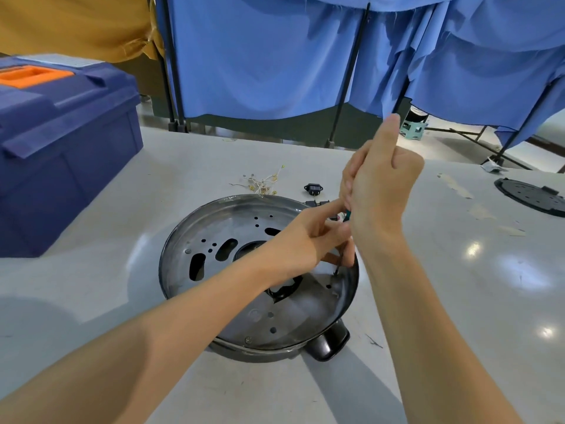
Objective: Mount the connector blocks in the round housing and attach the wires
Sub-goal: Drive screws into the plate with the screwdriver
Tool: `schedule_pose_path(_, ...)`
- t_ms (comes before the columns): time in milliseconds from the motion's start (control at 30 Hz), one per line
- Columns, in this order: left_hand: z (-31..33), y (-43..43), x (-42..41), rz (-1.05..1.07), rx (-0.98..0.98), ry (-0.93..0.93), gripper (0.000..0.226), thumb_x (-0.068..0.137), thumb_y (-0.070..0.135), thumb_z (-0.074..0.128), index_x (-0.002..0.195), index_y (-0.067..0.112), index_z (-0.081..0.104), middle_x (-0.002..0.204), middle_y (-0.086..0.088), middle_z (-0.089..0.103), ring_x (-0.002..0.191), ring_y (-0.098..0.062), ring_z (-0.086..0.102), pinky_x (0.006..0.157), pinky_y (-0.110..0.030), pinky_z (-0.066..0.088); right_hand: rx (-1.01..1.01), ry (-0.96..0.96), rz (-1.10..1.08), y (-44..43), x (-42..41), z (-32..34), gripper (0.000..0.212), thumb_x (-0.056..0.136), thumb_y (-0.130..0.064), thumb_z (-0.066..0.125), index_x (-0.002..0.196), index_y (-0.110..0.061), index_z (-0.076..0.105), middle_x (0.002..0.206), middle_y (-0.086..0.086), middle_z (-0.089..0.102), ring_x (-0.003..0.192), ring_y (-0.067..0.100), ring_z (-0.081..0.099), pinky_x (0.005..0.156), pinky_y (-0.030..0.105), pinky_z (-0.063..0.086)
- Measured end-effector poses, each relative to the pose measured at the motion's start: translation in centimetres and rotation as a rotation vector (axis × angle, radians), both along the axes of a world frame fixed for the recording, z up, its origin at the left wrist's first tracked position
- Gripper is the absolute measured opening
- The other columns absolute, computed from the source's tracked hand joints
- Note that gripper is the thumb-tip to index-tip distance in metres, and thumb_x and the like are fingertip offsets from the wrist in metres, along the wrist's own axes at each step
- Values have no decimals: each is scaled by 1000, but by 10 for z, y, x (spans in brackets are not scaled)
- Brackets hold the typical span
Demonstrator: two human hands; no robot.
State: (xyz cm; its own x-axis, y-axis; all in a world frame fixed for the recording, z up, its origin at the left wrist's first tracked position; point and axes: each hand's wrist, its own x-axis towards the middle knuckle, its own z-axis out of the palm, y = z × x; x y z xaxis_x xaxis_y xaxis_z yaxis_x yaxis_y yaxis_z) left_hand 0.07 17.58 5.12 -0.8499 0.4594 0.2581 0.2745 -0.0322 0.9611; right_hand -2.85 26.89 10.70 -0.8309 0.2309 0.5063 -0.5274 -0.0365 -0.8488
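- A white table (128, 209) stands before blue curtains (263, 56) hung on black stands.
- The round metal housing (214, 237) lies open side up at the table's centre, with its black handle (328, 344) at 5 o'clock.
- The right hand (379, 191) is curled round a screwdriver (347, 216), thumb raised; the tip meets the housing floor by the 3 o'clock rim.
- The left hand (305, 240) bunches its fingertips at the shaft, index finger stretched out; I cannot tell whether they pinch it.
- A black connector block (312, 188) sits at 1 o'clock beyond the rim, and loose wires (260, 183) at 12.
- A blue toolbox (61, 142) stands at 10 o'clock.
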Motion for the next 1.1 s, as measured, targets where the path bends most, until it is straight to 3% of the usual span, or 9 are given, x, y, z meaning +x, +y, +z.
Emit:
schedule_pose_path(200,4,3,-5,22,-117,-11,19,103,13,39,111,4,54,70,-16,56,71,-22,57,78,-27,54,49,-324,703,35,-12,27,65,99,-39,48,39,-12,41,36,6,36,31,20,32,39,23,33)
schedule_pose_path(267,4,4,-4,11,-107,-32,20,103,15,39,110,4,54,73,-18,57,73,-22,57,85,-31,53,94,-305,729,36,-15,26,69,100,-35,48,37,-12,34,31,2,28,26,16,23,34,19,24)
schedule_pose_path(433,2,-1,-1,25,-33,-57,31,104,19,39,132,9,49,83,-24,66,85,-33,65,88,-32,54,61,-112,251,13,-13,11,69,105,-26,41,38,-12,37,31,1,29,25,17,24,37,17,22)
schedule_pose_path(567,1,1,0,-12,-4,-24,27,103,13,40,126,3,50,93,-38,60,84,-40,63,83,-42,55,66,80,-242,-3,-1,-4,73,105,-31,33,33,-20,42,31,-3,40,29,17,41,44,25,36)
schedule_pose_path(633,2,2,-1,-7,-20,-18,28,104,14,38,126,3,51,87,-35,60,81,-37,62,82,-39,56,-23,-12,-58,4,0,-2,70,103,-31,40,34,-19,44,34,-2,41,31,19,37,42,24,32)
schedule_pose_path(700,2,2,-4,4,-56,-25,27,105,15,36,123,3,51,77,-22,61,77,-25,62,80,-30,56,-87,-241,394,20,-6,10,63,98,-34,49,38,-14,45,36,5,39,32,20,33,40,23,30)
schedule_pose_path(800,0,1,-5,-10,-81,-33,26,105,17,35,115,4,54,73,-13,62,74,-16,63,79,-24,55,20,-368,745,36,-13,18,67,99,-34,47,37,-12,38,31,3,30,26,16,24,34,18,22)
schedule_pose_path(900,-1,0,-5,24,-73,-19,31,105,17,35,126,4,53,80,-16,68,80,-18,66,79,-16,52,12,-275,547,25,-12,10,68,103,-25,39,36,-14,36,30,1,25,24,13,17,35,13,16)
schedule_pose_path(1100,-2,0,-3,53,-1,-98,33,103,18,43,112,-9,61,95,-26,68,85,-28,69,82,-36,59,-32,-8,-239,-1,5,-5,76,105,-39,26,35,-18,47,34,-2,40,31,17,38,46,25,34)
